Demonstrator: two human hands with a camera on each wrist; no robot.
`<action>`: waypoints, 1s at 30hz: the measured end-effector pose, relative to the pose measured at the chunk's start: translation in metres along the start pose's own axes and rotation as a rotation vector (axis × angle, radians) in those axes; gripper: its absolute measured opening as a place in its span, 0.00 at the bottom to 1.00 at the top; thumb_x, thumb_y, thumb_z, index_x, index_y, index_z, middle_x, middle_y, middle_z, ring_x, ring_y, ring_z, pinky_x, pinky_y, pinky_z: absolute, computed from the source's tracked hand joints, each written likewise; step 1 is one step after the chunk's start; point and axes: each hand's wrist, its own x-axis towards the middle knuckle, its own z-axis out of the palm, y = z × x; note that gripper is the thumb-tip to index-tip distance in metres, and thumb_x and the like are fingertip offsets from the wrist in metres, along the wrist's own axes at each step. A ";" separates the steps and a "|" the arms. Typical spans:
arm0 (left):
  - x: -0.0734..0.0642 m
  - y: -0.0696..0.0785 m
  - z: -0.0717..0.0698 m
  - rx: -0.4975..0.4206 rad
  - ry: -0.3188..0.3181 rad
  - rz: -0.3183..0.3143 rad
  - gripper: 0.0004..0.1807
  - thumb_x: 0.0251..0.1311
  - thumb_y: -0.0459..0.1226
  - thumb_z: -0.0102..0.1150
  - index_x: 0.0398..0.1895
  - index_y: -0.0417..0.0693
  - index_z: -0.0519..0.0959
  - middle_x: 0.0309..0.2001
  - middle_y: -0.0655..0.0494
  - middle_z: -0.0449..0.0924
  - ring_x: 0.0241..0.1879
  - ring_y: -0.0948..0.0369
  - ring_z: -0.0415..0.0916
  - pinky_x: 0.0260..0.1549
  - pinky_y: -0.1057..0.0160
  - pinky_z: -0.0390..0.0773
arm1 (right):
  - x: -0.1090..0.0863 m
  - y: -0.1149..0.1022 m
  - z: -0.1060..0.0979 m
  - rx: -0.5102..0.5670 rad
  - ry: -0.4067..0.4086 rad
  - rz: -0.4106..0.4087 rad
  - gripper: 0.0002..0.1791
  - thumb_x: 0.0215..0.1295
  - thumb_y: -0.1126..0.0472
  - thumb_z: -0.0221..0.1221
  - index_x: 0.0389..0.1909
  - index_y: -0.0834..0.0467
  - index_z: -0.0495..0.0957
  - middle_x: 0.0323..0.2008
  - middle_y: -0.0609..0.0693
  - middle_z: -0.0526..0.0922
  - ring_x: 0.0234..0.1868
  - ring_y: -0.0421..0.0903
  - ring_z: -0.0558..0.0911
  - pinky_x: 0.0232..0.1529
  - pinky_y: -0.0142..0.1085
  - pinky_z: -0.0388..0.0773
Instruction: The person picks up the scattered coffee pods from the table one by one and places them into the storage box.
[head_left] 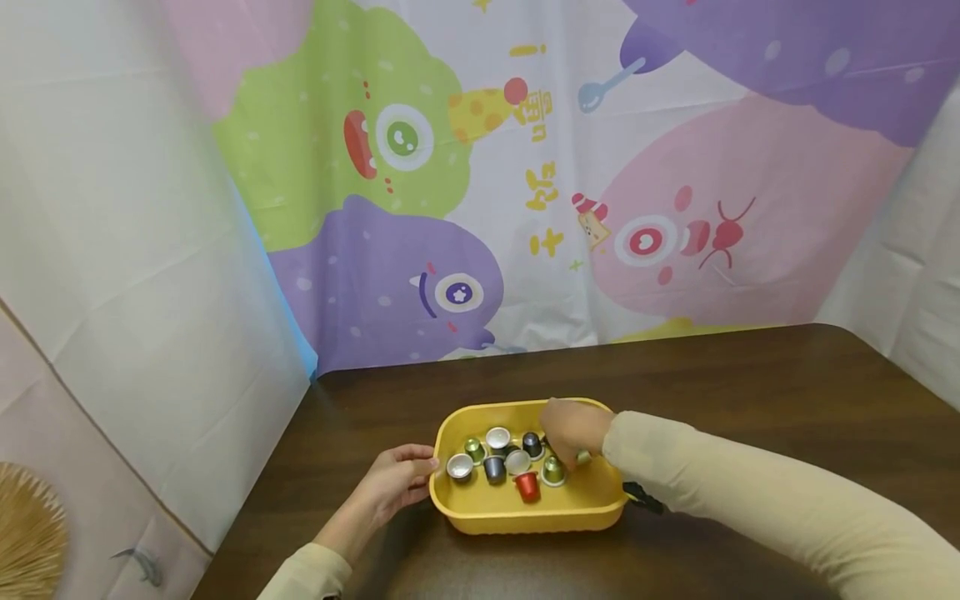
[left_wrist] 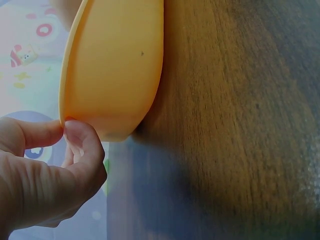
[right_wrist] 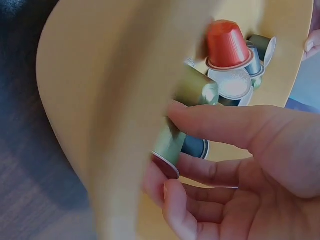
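Observation:
Thumb and fingers of my left hand (head_left: 392, 483) pinch the left rim of a yellow plastic tub (head_left: 525, 523); the left wrist view shows the thumb and a bent finger meeting on that rim. Inside the tub, toward its right end, is my right hand (head_left: 573, 429). Its thumb and curled fingers hold a green coffee capsule (right_wrist: 170, 142), partly hidden by the blurred tub wall in the right wrist view. Around it lie more capsules: a red capsule (head_left: 527, 487), an olive-green capsule (head_left: 553, 469), a dark blue capsule (head_left: 495, 469) and several others, some with silver lids up.
The tub stands on a dark brown wooden table (head_left: 712, 383). Behind the table hangs a curtain (head_left: 555, 300) printed with cartoon monsters, and a white cloth (head_left: 135, 233) hangs on the left. A small black object (head_left: 643, 497) shows beside the tub, below the right sleeve.

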 end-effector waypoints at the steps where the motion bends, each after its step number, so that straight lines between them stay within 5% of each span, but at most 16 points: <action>1: 0.000 0.000 0.000 0.001 0.000 0.000 0.16 0.63 0.29 0.56 0.51 0.29 0.72 0.36 0.51 0.78 0.32 0.62 0.76 0.33 0.65 0.81 | 0.000 0.000 0.001 0.012 0.004 0.000 0.16 0.46 0.68 0.73 0.31 0.61 0.74 0.38 0.56 0.74 0.30 0.49 0.79 0.31 0.40 0.85; 11: -0.001 0.002 0.001 0.011 0.011 -0.015 0.16 0.64 0.29 0.56 0.53 0.29 0.72 0.37 0.49 0.78 0.33 0.61 0.76 0.35 0.64 0.81 | -0.001 0.002 0.005 -0.034 -0.019 0.002 0.17 0.49 0.62 0.72 0.26 0.59 0.70 0.26 0.52 0.71 0.28 0.47 0.82 0.31 0.37 0.85; 19: -0.001 0.004 0.004 0.013 0.022 -0.029 0.16 0.63 0.30 0.56 0.51 0.30 0.72 0.36 0.51 0.79 0.32 0.62 0.77 0.35 0.63 0.82 | -0.005 0.012 0.004 0.117 -0.016 -0.010 0.17 0.50 0.64 0.72 0.29 0.60 0.70 0.29 0.55 0.74 0.27 0.51 0.85 0.30 0.39 0.85; 30: -0.003 -0.001 0.004 0.018 0.038 -0.001 0.12 0.64 0.33 0.57 0.47 0.33 0.75 0.32 0.56 0.79 0.30 0.65 0.78 0.32 0.66 0.81 | -0.026 0.040 -0.004 0.171 0.160 -0.142 0.16 0.54 0.55 0.71 0.27 0.60 0.74 0.24 0.50 0.71 0.26 0.44 0.70 0.28 0.35 0.68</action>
